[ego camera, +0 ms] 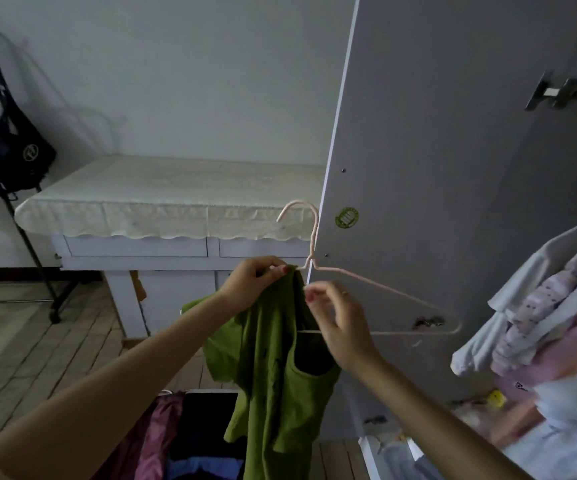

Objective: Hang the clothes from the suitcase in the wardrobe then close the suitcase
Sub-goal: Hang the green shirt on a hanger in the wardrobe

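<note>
Green top being fitted onto a pale pink wire hanger in front of the open wardrobe door.

The hanger is held upright, hook at the top curling left, its long bar running left to right; the thin coated wire forms a flat triangle, right shoulder bare against the grey door. The left hand pinches the green top and the hanger's left shoulder together, fingers curled tight. The right hand pinches the fabric's edge just below the hanger neck, other fingers loosely bent. The top is soft, crumpled knit hanging lengthwise downward, above what seems to be the open suitcase holding purple and dark clothes. Folded pink and white garments sit inside the wardrobe at right.
</note>
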